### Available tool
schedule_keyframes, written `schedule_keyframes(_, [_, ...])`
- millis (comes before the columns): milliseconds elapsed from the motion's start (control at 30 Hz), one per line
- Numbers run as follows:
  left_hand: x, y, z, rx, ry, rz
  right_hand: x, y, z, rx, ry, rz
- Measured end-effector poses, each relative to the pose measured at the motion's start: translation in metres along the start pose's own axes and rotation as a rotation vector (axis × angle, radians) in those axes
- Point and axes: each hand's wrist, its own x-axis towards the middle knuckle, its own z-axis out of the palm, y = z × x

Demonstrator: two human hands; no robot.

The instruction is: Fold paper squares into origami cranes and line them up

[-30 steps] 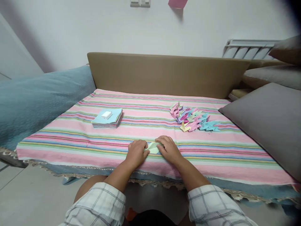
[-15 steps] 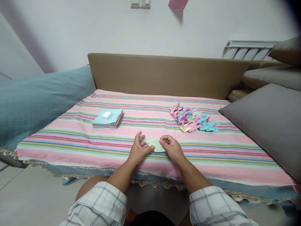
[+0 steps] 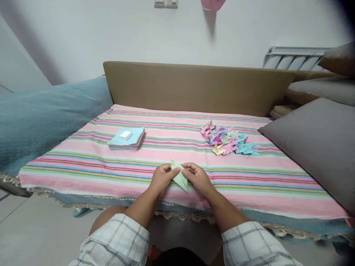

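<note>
Both hands hold a pale green folded paper [image 3: 179,177] just above the striped bed cover [image 3: 249,184], near its front edge. My left hand [image 3: 161,177] pinches the paper's left side, thumb and fingers closed on it. My right hand [image 3: 197,176] pinches its right side the same way. The paper is a narrow pointed shape, tilted, one tip up and one down towards me.
A stack of square coloured paper [image 3: 127,139] with a small white block on top lies at the left. A pile of several folded paper cranes [image 3: 227,140] lies at the right. Grey cushions [image 3: 313,144] border the right, a blue blanket [image 3: 41,118] the left.
The green paper lay flat under my pressing hands a second ago. Now both hands have lifted it off the cover and hold it between them, turned on edge.
</note>
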Motion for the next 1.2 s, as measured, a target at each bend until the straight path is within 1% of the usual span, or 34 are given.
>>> schedule_keyframes(100, [-0.0012,0.0006,-0.0004,0.028,-0.018,-0.006,-0.0003,-0.003,-0.0006,-0.073,-0.025,0.0])
schedule_keyframes(267, [-0.0002,-0.0017,0.0002,0.025,0.026,-0.008,-0.0008,-0.006,-0.0031,-0.173,-0.042,-0.034])
schedule_keyframes(467, [0.0014,-0.0051,-0.0014,0.06,0.007,0.01,-0.0001,-0.0046,-0.0052,-0.064,-0.066,-0.018])
schedule_keyframes(600, [-0.0006,-0.0027,0.0017,0.035,0.02,-0.014,-0.0004,-0.0033,-0.0041,-0.136,-0.066,-0.011])
schedule_keyframes(733, [-0.0017,-0.0004,0.0033,0.02,0.036,-0.02,-0.0011,-0.0061,-0.0038,-0.16,-0.08,-0.024])
schedule_keyframes(833, [-0.0016,-0.0017,0.0015,0.107,0.022,0.023,-0.0011,-0.0086,-0.0042,-0.119,-0.057,-0.038])
schedule_keyframes(933, [-0.0022,-0.0048,-0.0004,0.323,-0.031,0.106,-0.0018,-0.0098,-0.0035,-0.031,-0.044,-0.043])
schedule_keyframes(1033, [-0.0033,-0.0074,-0.0004,0.525,-0.098,0.154,-0.0029,-0.0104,-0.0019,-0.029,-0.067,-0.024])
schedule_keyframes(1100, [-0.0035,-0.0083,-0.0004,0.567,-0.125,0.154,-0.0029,-0.0107,-0.0017,-0.063,-0.04,-0.024])
schedule_keyframes(1200, [-0.0036,-0.0085,-0.0011,0.524,-0.18,0.107,-0.0012,-0.0095,-0.0037,-0.071,0.04,-0.046])
